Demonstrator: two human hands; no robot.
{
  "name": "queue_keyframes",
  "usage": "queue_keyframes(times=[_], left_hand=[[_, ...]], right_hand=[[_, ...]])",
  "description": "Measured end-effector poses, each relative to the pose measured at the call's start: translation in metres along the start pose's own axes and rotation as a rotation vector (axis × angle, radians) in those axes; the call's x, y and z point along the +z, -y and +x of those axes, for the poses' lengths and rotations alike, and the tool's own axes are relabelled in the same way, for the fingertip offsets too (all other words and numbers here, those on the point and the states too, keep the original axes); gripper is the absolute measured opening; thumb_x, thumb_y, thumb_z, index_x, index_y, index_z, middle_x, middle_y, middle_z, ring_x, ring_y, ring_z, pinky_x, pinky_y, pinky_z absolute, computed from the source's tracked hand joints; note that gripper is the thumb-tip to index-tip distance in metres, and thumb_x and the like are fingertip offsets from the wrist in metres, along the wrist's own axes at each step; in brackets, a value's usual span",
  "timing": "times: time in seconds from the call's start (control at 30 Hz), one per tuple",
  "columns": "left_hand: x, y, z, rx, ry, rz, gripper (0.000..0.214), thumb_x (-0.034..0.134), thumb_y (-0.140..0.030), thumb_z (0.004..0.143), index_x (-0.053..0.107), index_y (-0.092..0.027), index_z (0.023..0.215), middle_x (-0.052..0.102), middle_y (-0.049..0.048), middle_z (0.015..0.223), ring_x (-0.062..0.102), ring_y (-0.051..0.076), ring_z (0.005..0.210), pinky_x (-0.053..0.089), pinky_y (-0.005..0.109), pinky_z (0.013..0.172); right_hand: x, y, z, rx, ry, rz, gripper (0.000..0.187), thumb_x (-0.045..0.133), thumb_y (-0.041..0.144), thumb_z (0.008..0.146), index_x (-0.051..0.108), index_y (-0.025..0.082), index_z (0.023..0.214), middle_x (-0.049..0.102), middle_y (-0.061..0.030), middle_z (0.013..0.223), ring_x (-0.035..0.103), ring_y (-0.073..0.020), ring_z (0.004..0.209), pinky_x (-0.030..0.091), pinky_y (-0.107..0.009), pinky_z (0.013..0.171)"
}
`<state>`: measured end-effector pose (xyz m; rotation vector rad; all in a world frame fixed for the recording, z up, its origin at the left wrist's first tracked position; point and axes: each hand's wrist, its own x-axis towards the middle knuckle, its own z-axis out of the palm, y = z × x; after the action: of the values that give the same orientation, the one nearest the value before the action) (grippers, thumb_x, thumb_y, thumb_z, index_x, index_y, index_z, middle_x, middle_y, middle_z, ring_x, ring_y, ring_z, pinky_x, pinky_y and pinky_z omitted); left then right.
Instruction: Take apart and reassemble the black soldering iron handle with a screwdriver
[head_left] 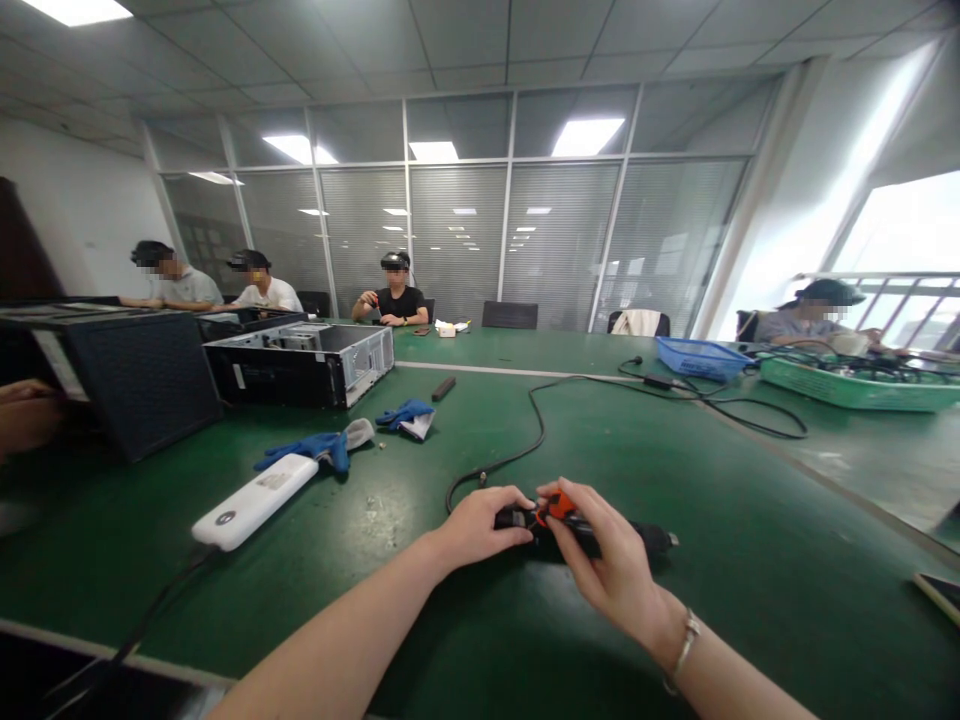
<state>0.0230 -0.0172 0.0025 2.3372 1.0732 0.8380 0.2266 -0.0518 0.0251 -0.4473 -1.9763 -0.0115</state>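
Note:
In the head view, my left hand (476, 525) is closed at the left end of a dark piece, thumb and fingers pinching it. My right hand (611, 550) pinches a small orange-and-black piece (557, 504) close to the left fingertips; its exact kind is partly hidden. Beneath my right hand lies a long black rod-shaped tool (652, 540) with a short metal tip pointing right. A black cord (540, 430) curves up to my left hand from the table. Whether the pinched pieces and the rod are joined, I cannot tell.
A white power strip (255, 500), blue work gloves (307, 452) and a small dark bar (444, 388) lie to the left. Opened computer cases (300, 360) stand beyond. Blue (701, 358) and green baskets (855, 385) are at right. Several people sit around the green table (750, 560).

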Motion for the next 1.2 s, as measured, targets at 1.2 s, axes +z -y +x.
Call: queue_keyframes(times=[1.2], left_hand=[[-0.002, -0.0019, -0.0006, 0.009, 0.003, -0.008, 0.032, 0.072, -0.032, 0.081, 0.063, -0.022, 0.11, 0.069, 0.0017, 0.106, 0.065, 0.02, 0.097, 0.046, 0.028, 0.087]], right_hand=[[-0.0012, -0.0014, 0.0, 0.05, 0.015, 0.02, 0.063, 0.049, 0.006, 0.089, 0.03, 0.026, 0.146, 0.058, -0.0133, 0.124, 0.063, -0.0231, 0.109, 0.055, -0.043, 0.091]])
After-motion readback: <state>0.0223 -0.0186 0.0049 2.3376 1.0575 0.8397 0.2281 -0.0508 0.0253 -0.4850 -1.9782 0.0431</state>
